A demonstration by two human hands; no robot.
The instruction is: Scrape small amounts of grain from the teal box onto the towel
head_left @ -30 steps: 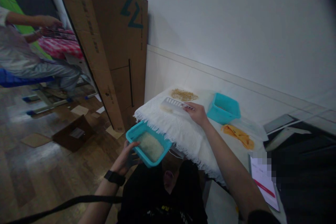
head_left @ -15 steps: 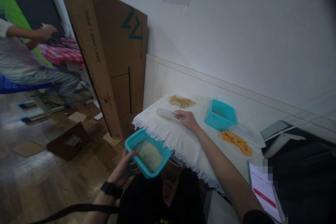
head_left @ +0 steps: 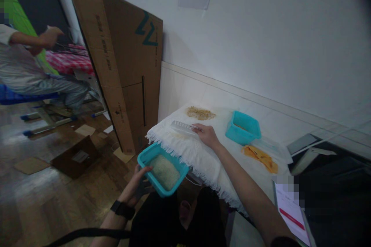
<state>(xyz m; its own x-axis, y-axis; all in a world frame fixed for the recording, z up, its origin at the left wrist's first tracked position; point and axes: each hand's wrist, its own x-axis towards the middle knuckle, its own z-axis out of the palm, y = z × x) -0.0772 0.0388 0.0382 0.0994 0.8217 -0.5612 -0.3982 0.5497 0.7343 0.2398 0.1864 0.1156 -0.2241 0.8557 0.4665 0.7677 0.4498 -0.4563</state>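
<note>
My left hand (head_left: 138,185) grips the near-left rim of a turquoise plastic container (head_left: 185,170), thumb over the edge. Pale grains that look like rice (head_left: 165,173) cover its bottom. The container is held just below the fringed edge of a white cloth (head_left: 199,154) on the table. My right hand (head_left: 207,136) is closed on the end of a flat, whitish clear plastic piece with a row of ridges (head_left: 182,126), low over the cloth. Whether it touches the cloth I cannot tell. Behind it lies a patch of tan grains (head_left: 200,113).
A second turquoise container (head_left: 243,128) stands at the right, with an orange cloth (head_left: 261,158) before it. A tall cardboard box (head_left: 130,65) leans at the left. A tablet (head_left: 291,210) lies at the lower right. Another person (head_left: 26,58) sits at the far left.
My right hand and the ridged plastic piece have shifted slightly toward me and left over the cloth. My left hand and its container have hardly moved.
</note>
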